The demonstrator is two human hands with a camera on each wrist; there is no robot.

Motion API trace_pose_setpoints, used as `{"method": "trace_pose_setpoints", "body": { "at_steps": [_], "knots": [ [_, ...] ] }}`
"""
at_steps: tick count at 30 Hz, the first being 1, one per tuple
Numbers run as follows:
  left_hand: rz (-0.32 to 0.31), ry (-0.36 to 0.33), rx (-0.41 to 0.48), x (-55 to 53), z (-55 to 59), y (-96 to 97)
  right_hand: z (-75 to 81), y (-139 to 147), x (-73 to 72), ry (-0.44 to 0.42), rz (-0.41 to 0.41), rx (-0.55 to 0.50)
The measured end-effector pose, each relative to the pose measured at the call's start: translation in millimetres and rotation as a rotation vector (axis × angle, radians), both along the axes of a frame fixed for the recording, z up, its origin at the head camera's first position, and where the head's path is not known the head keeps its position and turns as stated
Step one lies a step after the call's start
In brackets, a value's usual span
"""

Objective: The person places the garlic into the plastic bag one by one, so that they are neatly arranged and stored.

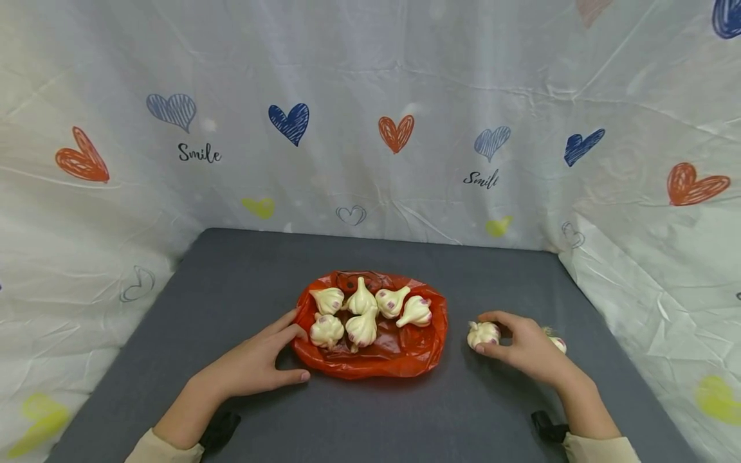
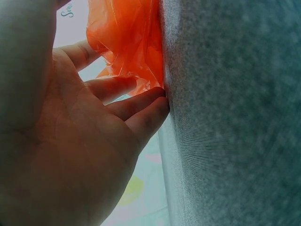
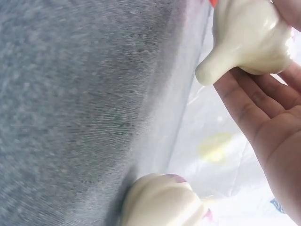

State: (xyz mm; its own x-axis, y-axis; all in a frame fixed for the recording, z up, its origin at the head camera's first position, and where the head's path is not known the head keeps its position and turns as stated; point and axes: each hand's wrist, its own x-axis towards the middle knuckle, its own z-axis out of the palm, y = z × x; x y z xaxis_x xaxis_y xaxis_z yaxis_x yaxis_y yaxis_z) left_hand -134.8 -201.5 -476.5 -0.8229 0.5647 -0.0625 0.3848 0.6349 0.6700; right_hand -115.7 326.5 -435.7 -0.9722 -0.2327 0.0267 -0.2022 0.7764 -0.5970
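Observation:
My right hand (image 1: 529,347) holds a garlic bulb (image 1: 483,334) between thumb and fingers, to the right of a red plastic bag (image 1: 393,368). The right wrist view shows that bulb (image 3: 249,37) lifted off the table, its stem pointing down and left. Inside the spread-open bag lie several white garlic bulbs (image 1: 361,329) with purple marks. At the bag's left side, my left hand (image 1: 255,363) rests its loosely extended fingers against the plastic, thumb spread apart near the front. In the left wrist view, fingertips touch the crinkled bag wall (image 2: 129,42).
Another garlic bulb (image 1: 557,343) lies on the dark grey table (image 1: 370,418), partly hidden behind my right hand. A white curtain (image 1: 347,83) printed with hearts surrounds the table at the back and both sides.

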Motion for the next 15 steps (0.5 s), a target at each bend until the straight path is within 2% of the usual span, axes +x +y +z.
{"method": "trace_pose_setpoints", "body": {
  "at_steps": [6,15],
  "knots": [
    [0.014,-0.011,-0.007,0.1,-1.5,-0.3,5.9,0.0,-0.3,0.023,-0.023,0.007],
    [-0.009,0.007,0.006,0.0,-0.9,-1.6,19.7,-1.2,-3.4,0.078,-0.028,0.007]
  ]
}}
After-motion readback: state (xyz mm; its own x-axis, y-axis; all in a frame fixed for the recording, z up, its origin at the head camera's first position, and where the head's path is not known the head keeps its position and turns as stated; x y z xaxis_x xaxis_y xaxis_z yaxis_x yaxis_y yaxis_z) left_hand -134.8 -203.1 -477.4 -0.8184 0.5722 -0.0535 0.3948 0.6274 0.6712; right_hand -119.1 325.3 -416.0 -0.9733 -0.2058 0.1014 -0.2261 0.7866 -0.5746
